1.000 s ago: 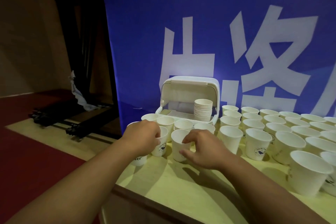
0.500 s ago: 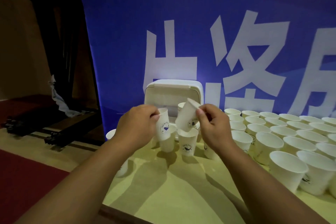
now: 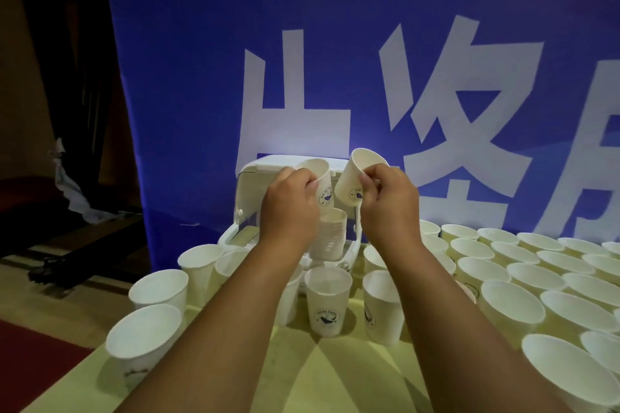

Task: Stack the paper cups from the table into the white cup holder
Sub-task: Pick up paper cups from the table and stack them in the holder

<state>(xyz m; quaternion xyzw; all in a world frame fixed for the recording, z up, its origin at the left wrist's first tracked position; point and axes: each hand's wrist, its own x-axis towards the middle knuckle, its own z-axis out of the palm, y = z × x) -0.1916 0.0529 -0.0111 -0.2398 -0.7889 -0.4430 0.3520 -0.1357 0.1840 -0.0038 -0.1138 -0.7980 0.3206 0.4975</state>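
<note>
Both hands have risen from the table since a second ago, each carrying a paper cup to the white cup holder [image 3: 250, 198]. Left hand [image 3: 290, 208] grips one cup [image 3: 322, 183], right hand [image 3: 389, 201] pinches a tilted cup [image 3: 355, 178] — both above the nested stack [image 3: 330, 233]. Next, probably, dropping each squarely into that stack.
</note>
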